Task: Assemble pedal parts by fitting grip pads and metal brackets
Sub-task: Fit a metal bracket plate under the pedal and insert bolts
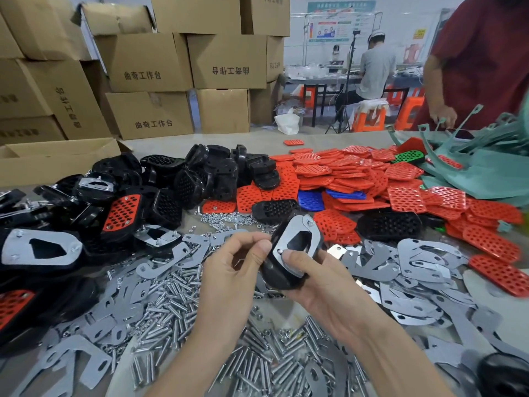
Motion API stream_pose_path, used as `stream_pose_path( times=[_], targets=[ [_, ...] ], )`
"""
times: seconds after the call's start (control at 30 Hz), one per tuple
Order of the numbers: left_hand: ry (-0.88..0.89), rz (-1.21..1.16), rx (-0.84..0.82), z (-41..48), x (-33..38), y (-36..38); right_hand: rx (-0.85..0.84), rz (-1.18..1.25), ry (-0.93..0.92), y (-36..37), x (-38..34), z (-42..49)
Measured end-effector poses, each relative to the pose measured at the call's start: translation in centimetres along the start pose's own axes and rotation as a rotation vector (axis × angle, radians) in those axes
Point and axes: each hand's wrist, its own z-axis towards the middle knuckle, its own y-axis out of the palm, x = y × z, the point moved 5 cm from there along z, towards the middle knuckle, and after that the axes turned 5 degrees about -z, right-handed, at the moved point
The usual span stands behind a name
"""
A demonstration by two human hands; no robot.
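Observation:
My right hand [320, 285] grips a black pedal body [279, 275] from below, thumb pressing on the metal bracket [297, 239] laid on its underside. A screw tip [310, 222] sticks up at the bracket's top corner. My left hand [237, 267] is just left of the pedal, its fingers curled, thumb and fingertips pinched at the bracket's left edge; whether a small part sits between them is hidden. Both are held above the table's middle.
Loose screws [171, 293] and flat metal brackets [423, 262] cover the table in front. Red grip pads [357, 173] pile at the right, black pedal bodies [206, 173] behind, assembled pedals [40, 247] at the left. A person in red [472, 67] stands at the far right. Cardboard boxes [148, 64] stack behind.

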Motion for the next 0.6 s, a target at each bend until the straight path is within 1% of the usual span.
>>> stream_pose_path(
  times=[0.2,0.33,0.47,0.6],
  targets=[
    [-0.001,-0.056,-0.019,-0.14,0.05,0.30,0.003,0.049,-0.002,0.18,0.41,0.18],
    [-0.003,-0.070,-0.014,-0.03,0.05,0.29,0.018,0.027,-0.023,0.04,0.42,0.35],
    [0.058,0.018,-0.016,-0.18,0.56,-0.10,0.031,0.000,-0.049,0.10,0.30,0.40],
    [0.166,0.195,-0.090,-0.27,0.91,0.49,0.036,-0.068,-0.087,-0.11,0.16,0.35]
  ],
)
